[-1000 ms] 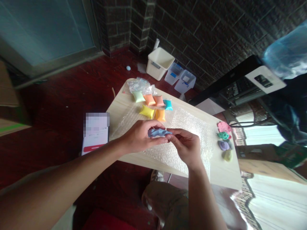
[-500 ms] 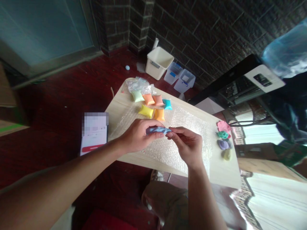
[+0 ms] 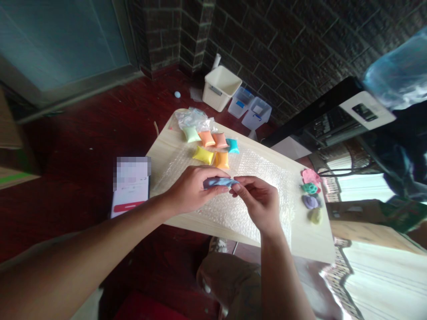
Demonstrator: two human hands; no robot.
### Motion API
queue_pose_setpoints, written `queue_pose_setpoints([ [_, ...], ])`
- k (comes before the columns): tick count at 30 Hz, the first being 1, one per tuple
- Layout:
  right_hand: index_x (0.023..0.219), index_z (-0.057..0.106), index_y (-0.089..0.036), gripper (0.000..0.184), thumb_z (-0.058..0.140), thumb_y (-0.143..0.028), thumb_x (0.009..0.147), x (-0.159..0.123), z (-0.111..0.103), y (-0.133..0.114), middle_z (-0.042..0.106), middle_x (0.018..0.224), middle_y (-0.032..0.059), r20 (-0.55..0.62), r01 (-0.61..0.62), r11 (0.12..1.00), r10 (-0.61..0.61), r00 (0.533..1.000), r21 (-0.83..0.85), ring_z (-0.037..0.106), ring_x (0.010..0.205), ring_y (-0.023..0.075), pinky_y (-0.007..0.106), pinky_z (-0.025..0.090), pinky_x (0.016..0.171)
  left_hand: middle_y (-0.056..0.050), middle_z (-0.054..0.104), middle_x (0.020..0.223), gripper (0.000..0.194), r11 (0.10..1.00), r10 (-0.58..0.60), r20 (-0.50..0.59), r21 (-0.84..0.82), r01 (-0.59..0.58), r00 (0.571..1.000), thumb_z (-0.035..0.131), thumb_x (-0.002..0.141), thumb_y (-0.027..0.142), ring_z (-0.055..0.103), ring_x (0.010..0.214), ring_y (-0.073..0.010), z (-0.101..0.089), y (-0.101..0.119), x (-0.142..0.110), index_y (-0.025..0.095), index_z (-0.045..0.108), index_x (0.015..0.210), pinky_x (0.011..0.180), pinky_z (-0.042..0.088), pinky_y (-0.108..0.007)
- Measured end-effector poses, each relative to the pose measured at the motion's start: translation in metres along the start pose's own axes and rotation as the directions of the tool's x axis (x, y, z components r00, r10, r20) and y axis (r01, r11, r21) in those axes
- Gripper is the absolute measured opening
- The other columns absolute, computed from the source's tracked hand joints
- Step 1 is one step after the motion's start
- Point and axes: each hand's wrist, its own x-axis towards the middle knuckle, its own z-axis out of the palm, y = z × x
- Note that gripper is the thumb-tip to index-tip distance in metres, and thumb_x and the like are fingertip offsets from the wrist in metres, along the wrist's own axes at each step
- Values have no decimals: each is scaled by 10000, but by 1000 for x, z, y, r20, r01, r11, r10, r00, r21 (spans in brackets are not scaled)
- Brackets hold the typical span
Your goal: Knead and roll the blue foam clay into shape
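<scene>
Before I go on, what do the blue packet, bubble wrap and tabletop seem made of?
Blue packet: probably thin, glossy plastic film, going by its creases and pale glints.
Bubble wrap: clear, shiny plastic, dimpled all over.
Tabletop: pale wood or wood-look laminate, fairly matt, with faint grain.

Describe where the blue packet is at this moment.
In the head view, the blue packet is near the picture's middle, held between the left hand and the right hand, just below the yellow-orange packet.
</scene>
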Motion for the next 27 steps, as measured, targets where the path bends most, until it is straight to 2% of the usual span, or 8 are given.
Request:
queue_pose_setpoints([
  [4,1180,768,-285,345,843,-280,843,0,2,0,792,979,30,61,69,998,-69,996,16,750,848,191,371,652,774,-61,799,1088,233,1000,0,-16,-13,0,1000,769,906,321,730,974,-197,2,-2,0,190,755,1099,877,547,-301],
  [7,1087,802,-296,221,827,-264,870,-1,1,1,788,1030,32,100,140,987,-132,986,-74,748,918,202,385,643,814,-63,792,1072,278,1000,-4,-13,-22,4,1000,783,892,354,727,965,-196,2,-2,0,177,736,1102,860,548,-295],
  [9,1026,813,-282,127,800,-293,901,-2,1,1,798,991,37,83,124,982,-114,990,-139,749,892,201,388,639,807,-59,789,1036,253,1000,-12,7,-6,12,1000,765,902,344,721,926,-188,3,-1,0,169,735,1083,825,543,-290],
  [11,1019,809,-261,131,778,-335,916,-2,2,1,808,956,47,49,73,985,-66,997,-157,750,831,196,384,640,774,-55,789,1011,202,999,-22,19,29,21,1000,744,909,301,716,895,-184,3,-2,0,169,742,1062,803,534,-291],
  [14,993,792,-226,169,760,-374,920,-1,5,1,797,853,46,11,19,993,-18,1000,-114,728,713,175,343,622,666,-53,793,1018,186,997,-11,15,81,10,1000,731,918,283,714,899,-186,3,-3,-1,180,748,1072,802,520,-296],
  [18,991,746,-209,184,741,-382,930,0,8,2,746,762,25,32,-7,999,9,999,-44,689,643,152,306,591,598,-46,788,984,219,998,0,34,61,-2,999,734,928,372,704,872,-180,2,-4,-1,189,750,1047,785,513,-289],
  [23,1258,722,-296,355,775,-278,907,-3,5,1,751,1008,35,92,117,993,-116,989,0,726,870,186,364,633,784,-44,799,1004,206,995,-83,-3,-49,83,997,686,953,360,707,906,-184,-1,-3,3,187,769,1026,799,515,-286],
  [27,1121,797,-318,243,788,-221,899,-5,3,-2,769,1016,36,92,202,969,-191,977,-144,734,903,212,411,629,819,-25,785,895,189,987,-122,26,-101,124,992,678,943,335,679,833,-167,-3,-1,6,180,786,930,753,494,-275],
])
